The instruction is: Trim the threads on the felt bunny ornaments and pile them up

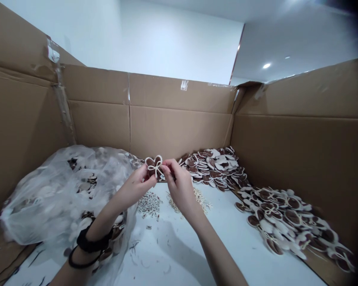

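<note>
Both of my hands hold one small brown and white bow-shaped piece [154,165] up over the white table [173,246], with a cream bow on its front. My left hand [136,186] pinches it from the left, fingers closed on its lower edge. My right hand [179,183] pinches it from the right, thumb and fingers pressed together at the bow. Two black bands sit on my left wrist. Just below the hands lie two little heaps of pale small bits [149,203].
A clear plastic bag [56,194] full of similar pieces lies at the left. Piles of finished bow pieces lie at the back [214,165] and along the right [289,222]. Tall cardboard walls [179,119] close in the table on three sides.
</note>
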`<state>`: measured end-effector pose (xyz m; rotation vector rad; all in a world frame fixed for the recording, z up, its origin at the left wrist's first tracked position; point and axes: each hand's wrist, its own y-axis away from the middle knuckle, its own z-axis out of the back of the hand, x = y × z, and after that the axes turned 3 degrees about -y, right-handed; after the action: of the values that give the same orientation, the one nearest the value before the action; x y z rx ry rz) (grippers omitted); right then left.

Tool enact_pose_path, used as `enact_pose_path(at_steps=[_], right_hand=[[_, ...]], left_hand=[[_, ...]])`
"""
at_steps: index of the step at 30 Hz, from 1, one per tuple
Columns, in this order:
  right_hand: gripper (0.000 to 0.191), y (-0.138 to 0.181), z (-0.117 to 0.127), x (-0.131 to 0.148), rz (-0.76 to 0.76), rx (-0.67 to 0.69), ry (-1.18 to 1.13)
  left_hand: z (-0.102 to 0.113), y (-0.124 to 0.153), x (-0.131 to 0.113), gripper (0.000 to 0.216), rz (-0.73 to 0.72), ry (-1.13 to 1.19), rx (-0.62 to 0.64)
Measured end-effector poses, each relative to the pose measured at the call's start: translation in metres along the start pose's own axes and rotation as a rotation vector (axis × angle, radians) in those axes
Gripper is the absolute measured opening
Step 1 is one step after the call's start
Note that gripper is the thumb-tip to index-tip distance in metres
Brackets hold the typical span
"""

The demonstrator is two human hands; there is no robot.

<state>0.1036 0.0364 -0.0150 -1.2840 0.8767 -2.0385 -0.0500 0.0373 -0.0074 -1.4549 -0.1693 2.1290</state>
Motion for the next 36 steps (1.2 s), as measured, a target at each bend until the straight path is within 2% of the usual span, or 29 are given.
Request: enact_pose_path(at_steps=[3,6,10,13,16,18,20,22,24,26,30,33,36], right_hand=[[0.033,0.003,-0.003,0.0,0.078,-0.016,0.328],[0.039,0.005,-0.005,0.001,0.088,-0.019,0.419],[0.029,0.001,0.0,0.005,-0.006,0.048,0.247],[0.017,-0.003,0.009,0.005,-0.086,0.185,-0.002],[0.024,-0.006,0.017,0.0,-0.113,0.316,-0.276],[0.029,-0.006,0.022,-0.002,-0.086,0.286,-0.354],[0.027,-0.004,0.025,-0.001,-0.022,0.201,-0.325],[0.026,-0.001,0.026,0.002,0.049,0.147,-0.181],[0.024,0.0,0.026,0.006,0.098,0.136,0.022],[0.026,0.0,0.025,0.007,0.108,0.165,0.127],[0.033,-0.001,0.02,0.005,0.077,0.283,0.021],[0.034,-0.001,0.017,0.003,0.044,0.295,0.01],[0.033,-0.001,0.015,0.003,0.037,0.28,0.05]], left_hand=[[-0.003,-0.001,0.003,0.007,0.0,0.095,0.032],[-0.006,-0.001,0.001,0.007,0.013,0.146,0.018],[-0.01,0.001,-0.008,0.018,0.073,0.247,0.038],[-0.009,0.003,-0.014,0.024,0.113,0.248,0.004],[-0.005,0.006,-0.017,0.026,0.103,0.233,-0.077],[-0.003,0.007,-0.019,0.025,0.08,0.225,-0.112],[-0.002,0.007,-0.022,0.024,0.058,0.208,-0.122],[-0.002,0.008,-0.025,0.024,0.055,0.193,-0.138],[-0.002,0.008,-0.027,0.025,0.073,0.189,-0.149],[-0.001,0.009,-0.026,0.024,0.094,0.185,-0.137],[0.001,0.013,-0.019,0.02,0.082,0.147,-0.084],[0.001,0.017,-0.013,0.029,0.018,0.099,-0.034],[-0.001,0.019,-0.009,0.033,-0.029,0.034,-0.042]])
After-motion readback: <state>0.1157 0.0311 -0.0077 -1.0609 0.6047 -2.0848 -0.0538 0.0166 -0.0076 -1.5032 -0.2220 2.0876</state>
